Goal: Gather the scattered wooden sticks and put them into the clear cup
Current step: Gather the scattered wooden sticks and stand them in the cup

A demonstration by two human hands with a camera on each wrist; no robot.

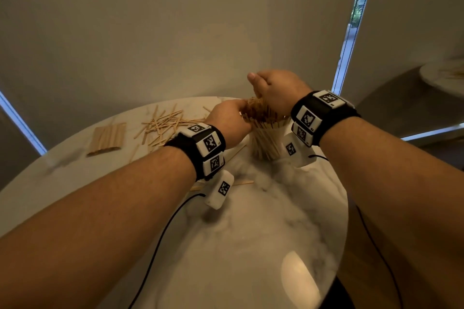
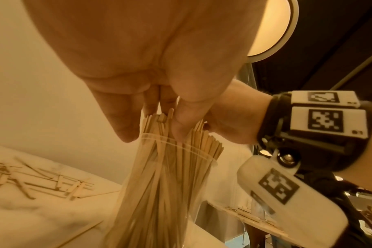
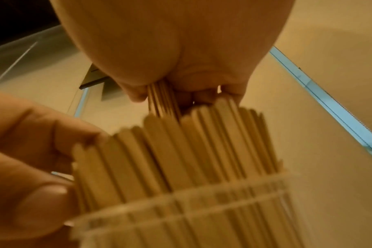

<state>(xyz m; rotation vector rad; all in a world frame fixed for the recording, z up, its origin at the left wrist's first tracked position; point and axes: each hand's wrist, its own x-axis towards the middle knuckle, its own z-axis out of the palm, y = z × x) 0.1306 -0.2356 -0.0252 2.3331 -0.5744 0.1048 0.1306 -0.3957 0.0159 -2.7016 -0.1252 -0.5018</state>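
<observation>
Head view, hands: both forearms reach out over the round marble table [image 1: 251,246]. The right hand [image 1: 273,90] hangs above the clear cup [image 1: 266,144], fingers pointing down and pinched on a small bunch of wooden sticks. The left hand [image 1: 229,118] sits against the cup's left side near the rim; how its fingers lie is hidden here.
Head view, sticks: thin flat pale sticks stand packed in the cup, tops above the rim. A loose pile [image 1: 163,124] lies scattered at the far left of the table, with a neat flat row [image 1: 108,137] further left.
Left wrist view: the left hand [image 2: 138,50] has its fingertips [image 2: 127,132] at the cup's thin ridged rim [image 2: 181,146], thumb among the stick tops.
Right wrist view: the right hand [image 3: 170,50] pinches a few sticks [image 3: 159,99] upright, their lower ends among the standing ones. The other hand's curled fingers [image 3: 32,151] touch the sticks at the rim.
</observation>
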